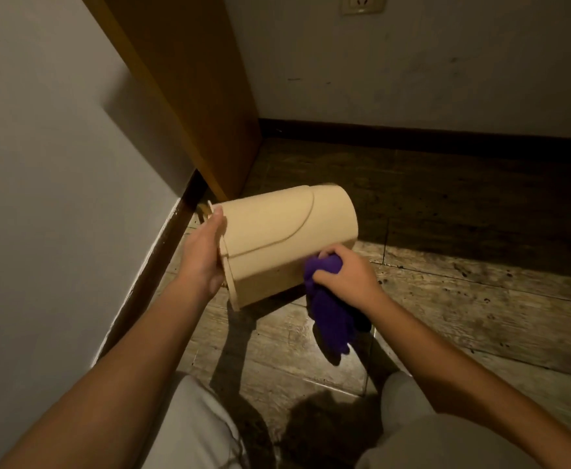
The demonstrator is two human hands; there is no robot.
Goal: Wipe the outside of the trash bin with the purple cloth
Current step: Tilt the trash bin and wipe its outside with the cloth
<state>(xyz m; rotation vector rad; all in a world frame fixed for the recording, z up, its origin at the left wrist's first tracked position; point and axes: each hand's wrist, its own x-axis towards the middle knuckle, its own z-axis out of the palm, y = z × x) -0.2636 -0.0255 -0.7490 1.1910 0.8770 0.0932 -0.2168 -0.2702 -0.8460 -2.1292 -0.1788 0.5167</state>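
A beige trash bin is tipped on its side above the floor, its open rim towards the left. My left hand grips that rim at the left end. My right hand holds a bunched purple cloth against the bin's lower right side near its base. Most of the cloth hangs down below my right hand.
A white wall with a dark baseboard runs along the left. A wooden panel stands behind the bin. The floor is worn wood planks. A wall socket sits high on the back wall. My knees in light trousers are at the bottom.
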